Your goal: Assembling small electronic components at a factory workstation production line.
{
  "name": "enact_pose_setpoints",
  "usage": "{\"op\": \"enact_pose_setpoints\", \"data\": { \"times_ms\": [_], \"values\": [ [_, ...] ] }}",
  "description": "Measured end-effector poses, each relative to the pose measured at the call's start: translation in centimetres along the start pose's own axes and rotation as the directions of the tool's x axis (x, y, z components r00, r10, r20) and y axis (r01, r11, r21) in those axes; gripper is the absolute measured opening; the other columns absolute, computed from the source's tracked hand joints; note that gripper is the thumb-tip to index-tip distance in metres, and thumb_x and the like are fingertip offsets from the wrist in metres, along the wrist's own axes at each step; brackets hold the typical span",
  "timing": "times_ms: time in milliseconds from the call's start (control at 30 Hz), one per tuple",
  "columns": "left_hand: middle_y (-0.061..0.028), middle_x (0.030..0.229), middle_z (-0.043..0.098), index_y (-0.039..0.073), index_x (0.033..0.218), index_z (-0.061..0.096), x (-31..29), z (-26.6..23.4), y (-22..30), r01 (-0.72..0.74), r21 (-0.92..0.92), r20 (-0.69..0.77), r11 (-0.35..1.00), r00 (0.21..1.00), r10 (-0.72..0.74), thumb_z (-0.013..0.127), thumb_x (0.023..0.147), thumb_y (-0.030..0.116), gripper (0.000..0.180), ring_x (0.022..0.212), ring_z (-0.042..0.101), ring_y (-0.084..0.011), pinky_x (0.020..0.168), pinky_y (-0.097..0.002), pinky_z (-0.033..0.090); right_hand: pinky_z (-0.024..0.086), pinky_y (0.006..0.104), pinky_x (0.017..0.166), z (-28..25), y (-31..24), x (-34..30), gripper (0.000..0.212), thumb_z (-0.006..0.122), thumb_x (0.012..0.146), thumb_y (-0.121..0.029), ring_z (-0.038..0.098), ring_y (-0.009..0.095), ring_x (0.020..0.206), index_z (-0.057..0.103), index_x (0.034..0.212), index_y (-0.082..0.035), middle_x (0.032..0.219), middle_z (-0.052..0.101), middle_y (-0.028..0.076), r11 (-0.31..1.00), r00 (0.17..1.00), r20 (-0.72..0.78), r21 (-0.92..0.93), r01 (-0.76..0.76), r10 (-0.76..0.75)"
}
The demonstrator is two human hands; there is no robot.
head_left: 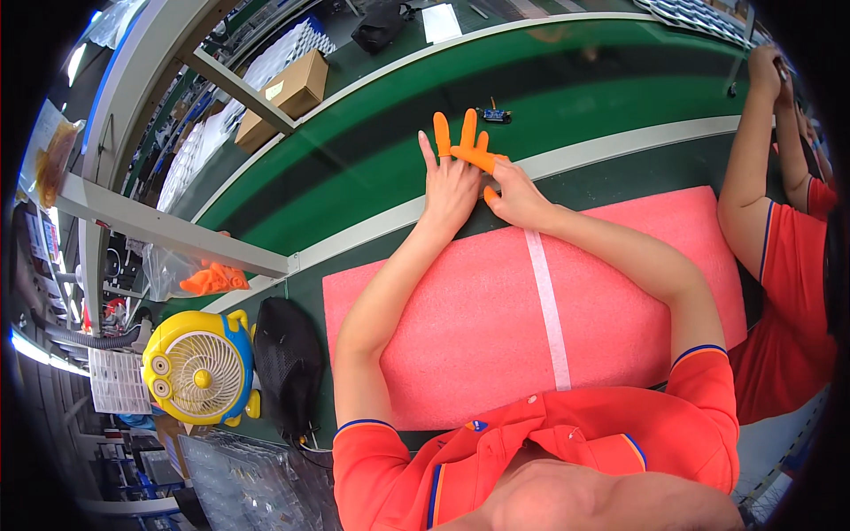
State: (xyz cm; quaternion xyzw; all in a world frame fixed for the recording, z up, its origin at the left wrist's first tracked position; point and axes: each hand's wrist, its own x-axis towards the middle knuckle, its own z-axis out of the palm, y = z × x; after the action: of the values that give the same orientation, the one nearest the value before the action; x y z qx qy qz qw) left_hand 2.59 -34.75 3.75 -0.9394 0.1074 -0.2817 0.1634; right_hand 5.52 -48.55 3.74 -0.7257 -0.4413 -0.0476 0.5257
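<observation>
My left hand (453, 193) is raised at the near edge of the green conveyor belt, its fingers stretched out and spread. Orange finger cots (442, 134) cover several of its fingertips, while the little finger is bare. From the right, my right hand (521, 196) reaches across and touches the left hand's fingers. Its index finger and thumb, both in orange cots, stay apart; its other fingers are partly hidden. Just beyond the fingertips, a small blue circuit board (498, 116) with a thin wire lies on the belt (584, 88). Neither hand touches it.
Under my forearms lies a pink foam sheet (460, 310) with a white strip. To the left are a black mesh pouch (289, 363), a yellow fan (202, 376) and a bag of orange finger cots (212, 278). A metal frame (177, 221) crosses there. A co-worker (770, 239) stands right.
</observation>
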Motion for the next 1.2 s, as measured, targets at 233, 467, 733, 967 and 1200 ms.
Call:
{"op": "enact_pose_setpoints", "data": {
  "times_ms": [233,467,733,967,1200],
  "values": [
    [-0.0147,0.136,0.032,0.01,0.125,0.047,-0.3,0.2,0.4,0.019,-0.038,-0.008,0.999,1.0,-0.019,0.053,0.077,0.017,0.049,0.126,0.027,-0.0404,0.1,-0.0657,0.0,0.044,0.0403,0.073,0.0,0.1,-0.5,0.062,0.045,0.067,0.009,0.052,0.038,0.087,0.043,0.126,-0.009,0.095,0.056,0.021,0.998,0.996,0.071,-0.022,-0.054,0.056],
    [-0.0165,0.138,0.029,0.006,0.121,0.049,-0.1,0.3,-0.1,-0.004,-0.297,-0.106,0.955,0.994,-0.029,0.057,0.074,0.007,0.048,0.124,0.029,-0.0422,0.102,-0.0585,0.017,0.046,0.0354,0.069,0.1,0.8,-0.2,0.055,0.048,0.071,0.008,0.056,0.033,0.083,0.045,0.124,-0.008,0.099,0.056,0.018,0.996,0.998,-0.063,-0.092,-0.021,0.015],
    [-0.0191,0.128,0.04,0.002,0.122,0.045,0.3,0.7,-0.8,0.134,-0.986,0.081,0.103,0.908,-0.411,0.042,0.08,-0.011,0.045,0.111,0.048,-0.0361,0.093,-0.0474,0.042,0.047,0.0264,0.071,-0.9,1.2,0.9,0.046,0.051,0.08,0.005,0.058,0.014,0.087,0.044,0.124,-0.007,0.112,0.052,0.009,0.966,0.955,-0.246,0.236,-0.105,0.164],
    [-0.021,0.127,0.04,0.005,0.128,0.037,0.6,-0.6,-1.7,0.135,-0.8,0.403,-0.585,0.844,-0.355,0.033,0.085,-0.011,0.047,0.111,0.049,-0.0322,0.096,-0.047,0.042,0.048,0.0254,0.07,-0.5,1.8,0.8,0.043,0.052,0.079,0.004,0.057,0.016,0.09,0.047,0.12,-0.006,0.11,0.052,0.01,0.988,0.982,-0.16,0.127,-0.083,0.103],
    [-0.0209,0.129,0.039,0.007,0.133,0.031,0.3,-1.4,-1.4,0.132,-0.61,0.425,-0.781,0.887,-0.182,0.039,0.091,0.011,0.043,0.117,0.044,-0.0352,0.1,-0.052,0.034,0.046,0.0261,0.067,-0.9,1.3,1.1,0.033,0.058,0.077,0.0,0.055,0.018,0.086,0.055,0.11,-0.004,0.105,0.053,0.009,0.989,0.957,-0.259,0.092,-0.112,0.132]
  ]
}}
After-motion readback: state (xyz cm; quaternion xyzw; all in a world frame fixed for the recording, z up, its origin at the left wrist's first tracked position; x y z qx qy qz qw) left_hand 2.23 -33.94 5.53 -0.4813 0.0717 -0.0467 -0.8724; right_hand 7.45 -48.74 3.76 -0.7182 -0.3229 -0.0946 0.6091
